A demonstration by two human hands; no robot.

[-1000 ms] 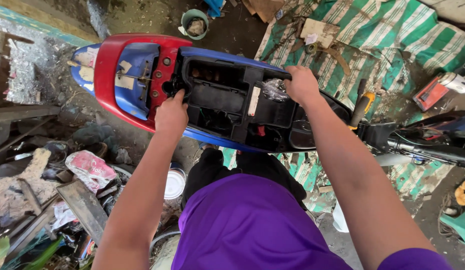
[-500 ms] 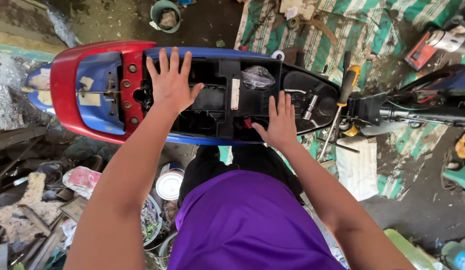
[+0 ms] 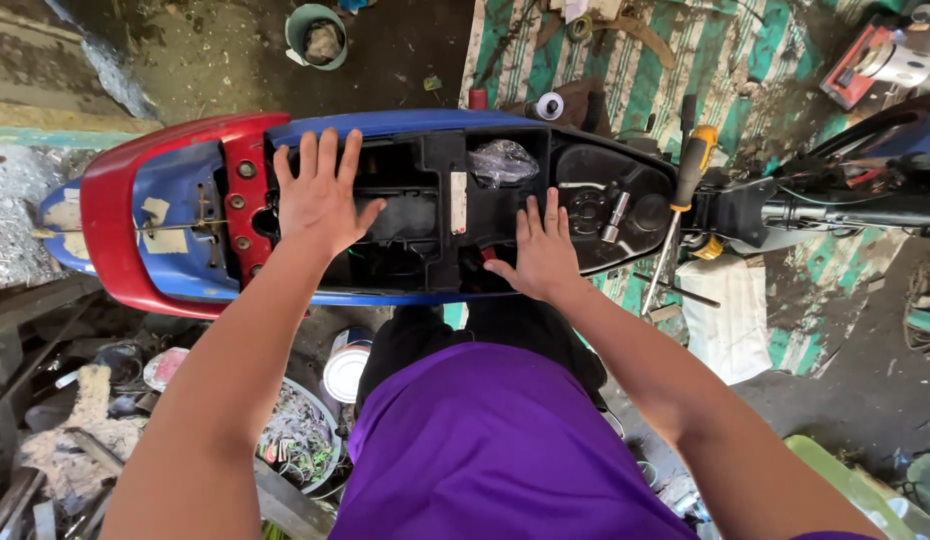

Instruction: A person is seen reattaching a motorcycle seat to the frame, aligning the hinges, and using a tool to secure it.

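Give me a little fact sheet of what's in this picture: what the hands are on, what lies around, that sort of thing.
Setting: cluttered workshop floor with a green striped mat
Main thing: red and blue scooter body with its black open under-seat tray
Left hand: flat, fingers spread, on the tray near the red tail
Right hand: flat on the tray's near edge
In the tray: crumpled clear plastic bag
Beside it: yellow-handled screwdriver
Further off: green bucket
Person: wears a purple shirt

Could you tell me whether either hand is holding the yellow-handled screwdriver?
No, the screwdriver lies apart, right of both empty hands.
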